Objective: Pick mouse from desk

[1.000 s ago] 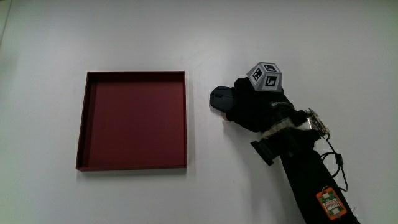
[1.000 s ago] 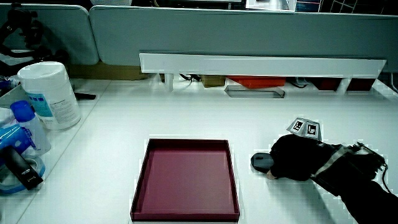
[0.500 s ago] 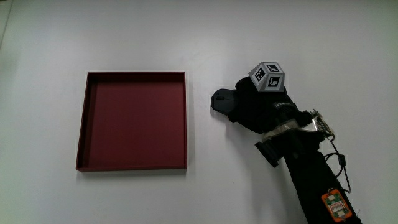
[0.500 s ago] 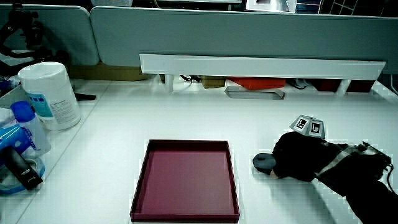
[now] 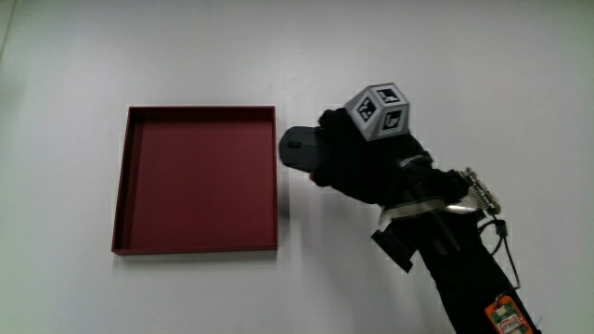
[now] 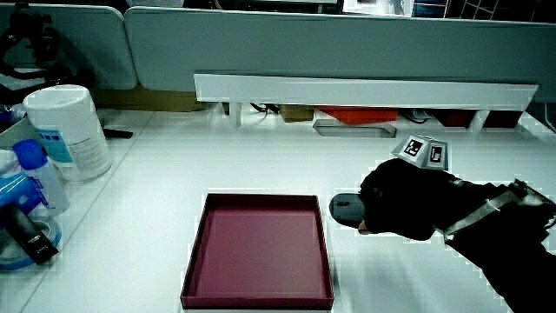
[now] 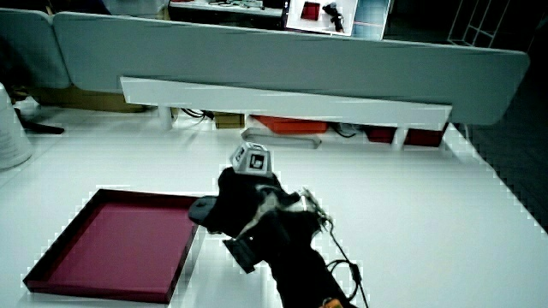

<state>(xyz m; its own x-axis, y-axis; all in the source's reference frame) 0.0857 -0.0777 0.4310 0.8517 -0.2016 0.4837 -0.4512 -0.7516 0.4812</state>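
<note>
Mouse (image 5: 299,148) nose toward tray (image 5: 197,243)

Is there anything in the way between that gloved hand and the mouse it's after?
Nothing visible: the hand is already closed on the mouse, right beside the red tray.

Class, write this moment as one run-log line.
hand: shut on mouse | mouse: beside red tray | phase: carrying

The hand (image 5: 357,162) curls in a closed grip, forearm (image 5: 464,269) angled low.
</note>
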